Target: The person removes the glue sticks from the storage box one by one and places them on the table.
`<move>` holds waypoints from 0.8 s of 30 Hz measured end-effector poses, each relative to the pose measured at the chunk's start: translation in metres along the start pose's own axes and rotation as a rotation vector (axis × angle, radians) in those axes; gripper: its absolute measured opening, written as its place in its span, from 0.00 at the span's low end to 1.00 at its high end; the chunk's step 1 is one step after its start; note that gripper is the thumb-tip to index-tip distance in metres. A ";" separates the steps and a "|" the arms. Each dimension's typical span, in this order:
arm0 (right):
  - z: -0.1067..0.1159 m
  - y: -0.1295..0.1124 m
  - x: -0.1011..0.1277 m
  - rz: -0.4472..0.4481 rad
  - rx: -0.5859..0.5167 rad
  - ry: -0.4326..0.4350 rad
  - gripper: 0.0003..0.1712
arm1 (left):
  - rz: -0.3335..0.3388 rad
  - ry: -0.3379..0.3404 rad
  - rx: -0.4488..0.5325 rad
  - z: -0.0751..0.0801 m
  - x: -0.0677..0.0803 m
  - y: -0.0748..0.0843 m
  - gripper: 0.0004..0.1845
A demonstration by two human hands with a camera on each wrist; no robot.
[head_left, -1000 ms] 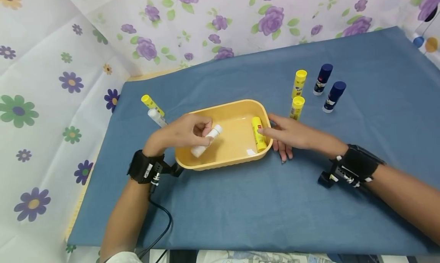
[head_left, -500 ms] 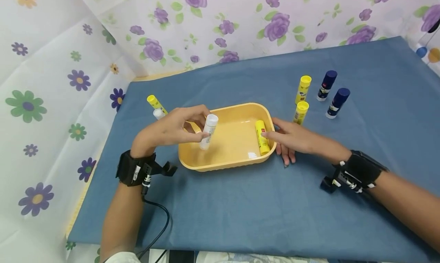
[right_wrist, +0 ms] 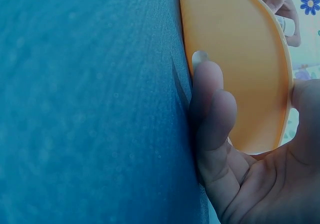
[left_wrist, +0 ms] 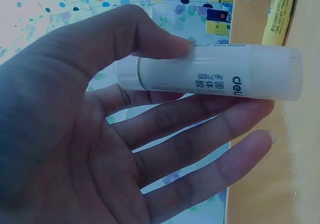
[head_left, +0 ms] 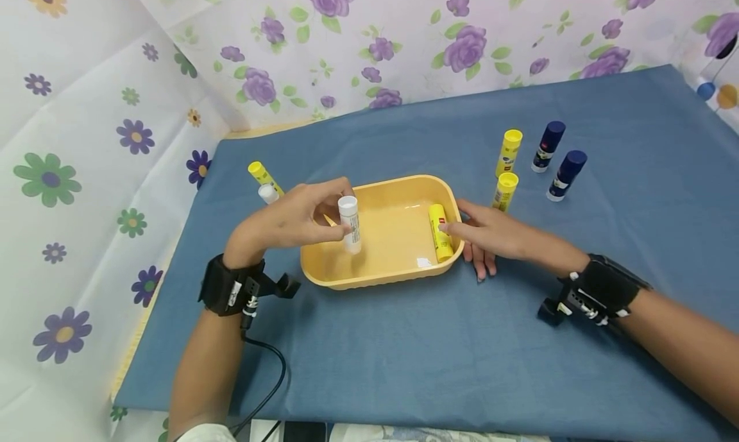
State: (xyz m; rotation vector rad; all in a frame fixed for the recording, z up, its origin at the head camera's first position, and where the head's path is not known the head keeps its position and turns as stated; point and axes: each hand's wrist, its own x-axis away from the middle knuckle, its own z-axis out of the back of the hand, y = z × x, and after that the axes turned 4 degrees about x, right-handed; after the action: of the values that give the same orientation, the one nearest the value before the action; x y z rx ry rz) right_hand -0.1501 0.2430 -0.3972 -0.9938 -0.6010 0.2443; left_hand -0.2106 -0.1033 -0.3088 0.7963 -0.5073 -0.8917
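My left hand (head_left: 291, 219) holds a white glue stick (head_left: 350, 227) upright above the left part of a yellow plastic tray (head_left: 375, 279). In the left wrist view, the thumb and fingers pinch this glue stick (left_wrist: 215, 74), whose printed label faces the camera. My right hand (head_left: 496, 231) grips the tray's right end, its thumb over the rim and its other fingers against the outside wall (right_wrist: 240, 69). A yellow glue stick (head_left: 439, 230) lies inside the tray by that thumb.
Behind my left hand are another yellow glue stick (head_left: 264, 176) and a white-capped one (head_left: 268, 193), partly hidden. Right of the tray stand two yellow glue sticks (head_left: 509, 152) and two dark blue ones (head_left: 548, 145). Blue cloth (head_left: 404, 346) covers the table; flowered sheets hang behind.
My left hand has lifted the white glue stick from low in the tray and turned it from slanted to upright. My right hand keeps its place on the tray.
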 end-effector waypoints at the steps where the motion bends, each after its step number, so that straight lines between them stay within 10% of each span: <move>1: 0.000 0.000 0.000 0.002 0.000 0.001 0.37 | 0.000 0.001 0.000 0.000 0.001 0.001 0.14; 17: 0.002 -0.002 0.003 0.018 0.015 0.016 0.38 | -0.032 0.068 -0.071 0.007 0.015 0.021 0.12; 24: 0.001 0.000 0.003 0.035 -0.003 -0.013 0.38 | -0.082 0.249 -0.168 0.009 0.051 0.028 0.12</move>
State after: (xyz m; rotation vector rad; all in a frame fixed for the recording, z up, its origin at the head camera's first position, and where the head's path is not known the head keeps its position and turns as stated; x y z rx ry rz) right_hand -0.1486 0.2447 -0.3957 -1.0069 -0.5958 0.2811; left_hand -0.1757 -0.1386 -0.2780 0.7655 -0.1794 -0.8840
